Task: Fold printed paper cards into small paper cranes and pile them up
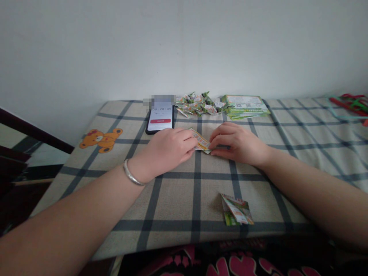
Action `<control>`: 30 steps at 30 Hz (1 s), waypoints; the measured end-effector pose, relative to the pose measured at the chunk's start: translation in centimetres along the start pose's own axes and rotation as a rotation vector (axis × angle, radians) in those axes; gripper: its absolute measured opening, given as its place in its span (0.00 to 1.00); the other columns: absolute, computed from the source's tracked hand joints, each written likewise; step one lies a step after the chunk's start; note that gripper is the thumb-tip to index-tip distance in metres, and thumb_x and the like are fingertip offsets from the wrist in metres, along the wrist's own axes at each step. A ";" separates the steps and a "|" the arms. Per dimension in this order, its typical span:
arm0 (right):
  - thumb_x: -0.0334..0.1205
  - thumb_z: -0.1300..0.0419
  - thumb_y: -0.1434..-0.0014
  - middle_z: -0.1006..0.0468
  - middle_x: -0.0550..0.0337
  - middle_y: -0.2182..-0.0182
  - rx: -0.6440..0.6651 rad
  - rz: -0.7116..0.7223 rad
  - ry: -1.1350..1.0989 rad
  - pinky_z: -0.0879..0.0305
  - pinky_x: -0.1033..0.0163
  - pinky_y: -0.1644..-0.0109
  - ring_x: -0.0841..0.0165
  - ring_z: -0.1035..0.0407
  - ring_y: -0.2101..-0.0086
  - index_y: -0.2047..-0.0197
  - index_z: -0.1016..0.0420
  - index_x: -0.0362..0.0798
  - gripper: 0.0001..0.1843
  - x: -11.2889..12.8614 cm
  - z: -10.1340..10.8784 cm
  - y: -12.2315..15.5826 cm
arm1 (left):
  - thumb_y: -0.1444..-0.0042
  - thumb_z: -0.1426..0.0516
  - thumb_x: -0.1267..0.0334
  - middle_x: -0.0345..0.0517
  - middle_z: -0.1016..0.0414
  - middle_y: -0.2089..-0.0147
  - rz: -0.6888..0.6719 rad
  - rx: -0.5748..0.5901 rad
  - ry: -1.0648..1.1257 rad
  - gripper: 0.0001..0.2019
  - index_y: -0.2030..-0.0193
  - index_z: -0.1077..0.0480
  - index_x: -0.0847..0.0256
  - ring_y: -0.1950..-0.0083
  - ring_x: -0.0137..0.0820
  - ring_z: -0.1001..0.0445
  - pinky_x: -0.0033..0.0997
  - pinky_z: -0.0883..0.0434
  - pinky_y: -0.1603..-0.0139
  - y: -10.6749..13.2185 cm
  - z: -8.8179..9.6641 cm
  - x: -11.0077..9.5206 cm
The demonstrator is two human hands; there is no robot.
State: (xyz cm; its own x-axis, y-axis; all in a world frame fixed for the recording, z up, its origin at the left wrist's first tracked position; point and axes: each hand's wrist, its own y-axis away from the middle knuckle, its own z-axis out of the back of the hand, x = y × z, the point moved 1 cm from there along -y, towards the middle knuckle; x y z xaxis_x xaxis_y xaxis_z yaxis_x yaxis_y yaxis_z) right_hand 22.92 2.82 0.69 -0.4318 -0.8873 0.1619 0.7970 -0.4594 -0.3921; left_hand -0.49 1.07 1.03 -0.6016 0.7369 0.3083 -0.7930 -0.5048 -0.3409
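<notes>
Between my two hands a small folded piece of printed paper (pixel 202 143) lies low over the checked tablecloth. My left hand (pixel 174 147), with a silver bangle at its wrist, is closed on the paper's left end. On the right end, the fingertips of my right hand (pixel 234 143) pinch its edge. Part of the paper is hidden under my left fingers. Nearer to me, a second folded printed paper (pixel 237 210) rests by the table's front edge.
A phone (pixel 160 115) showing a running timer lies behind my left hand. Several folded paper pieces (pixel 198 104) sit by the wall, beside a stack of printed leaflets (pixel 245 105). Red and green items (pixel 352 104) lie far right. A bear picture (pixel 101 140) marks the tablecloth (pixel 178 199).
</notes>
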 end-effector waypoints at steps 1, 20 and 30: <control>0.41 0.39 0.38 0.22 0.54 0.59 -0.007 0.002 0.000 0.35 0.58 0.54 0.64 0.29 0.59 0.60 0.22 0.49 0.07 0.0 0.1 0.0 | 0.41 0.43 0.65 0.44 0.27 0.65 0.003 -0.002 -0.009 0.04 0.65 0.29 0.61 0.63 0.36 0.26 0.35 0.32 0.68 0.0 0.0 0.0; 0.37 0.40 0.38 0.21 0.53 0.53 0.006 -0.035 0.166 0.34 0.56 0.52 0.61 0.29 0.56 0.53 0.22 0.48 0.10 -0.4 0.4 0.1 | 0.38 0.46 0.67 0.48 0.26 0.56 0.108 0.074 0.239 0.06 0.57 0.29 0.65 0.58 0.36 0.23 0.32 0.27 0.64 0.1 -0.7 0.8; 0.39 0.42 0.35 0.21 0.53 0.53 0.006 0.023 0.151 0.33 0.57 0.52 0.62 0.29 0.56 0.52 0.20 0.49 0.12 -0.4 0.1 0.0 | 0.37 0.46 0.69 0.47 0.24 0.54 0.044 0.042 0.440 0.06 0.59 0.28 0.63 0.53 0.34 0.24 0.36 0.26 0.50 0.1 -1.5 1.2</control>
State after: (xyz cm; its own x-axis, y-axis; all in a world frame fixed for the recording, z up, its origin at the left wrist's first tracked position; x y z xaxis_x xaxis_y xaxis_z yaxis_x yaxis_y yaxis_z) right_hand 23.18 3.17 0.73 -0.4717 -0.8817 0.0148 0.8098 -0.4397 -0.3885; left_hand -1.18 2.59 0.02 -0.5442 0.8309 -0.1160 -0.7762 -0.5511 -0.3062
